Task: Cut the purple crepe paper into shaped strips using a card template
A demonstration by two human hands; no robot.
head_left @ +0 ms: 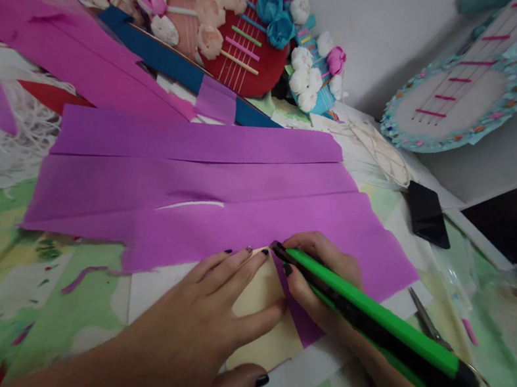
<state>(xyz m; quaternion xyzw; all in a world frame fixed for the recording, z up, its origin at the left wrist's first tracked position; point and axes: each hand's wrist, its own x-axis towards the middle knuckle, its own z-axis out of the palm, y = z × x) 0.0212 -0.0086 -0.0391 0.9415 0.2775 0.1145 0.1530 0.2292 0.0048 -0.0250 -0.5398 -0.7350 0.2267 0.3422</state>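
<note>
My right hand (318,277) grips a green and black utility knife (377,314), its tip at the upper edge of a cream card template (268,309). Spread flat, my left hand (216,319) presses the card down with its fingers. The card lies over a large purple sheet of paper (242,171), which has fold lines and a curved slit showing white. Purple also shows along the card's right side. White paper (155,295) lies beneath. The blade itself is too small to make out.
Scissors (427,316) and a black phone (428,213) lie to the right. Decorated toy guitars (255,39) lean on the wall behind. White string (18,138) and magenta paper (78,48) are at left. A green-patterned cloth (81,316) covers the table.
</note>
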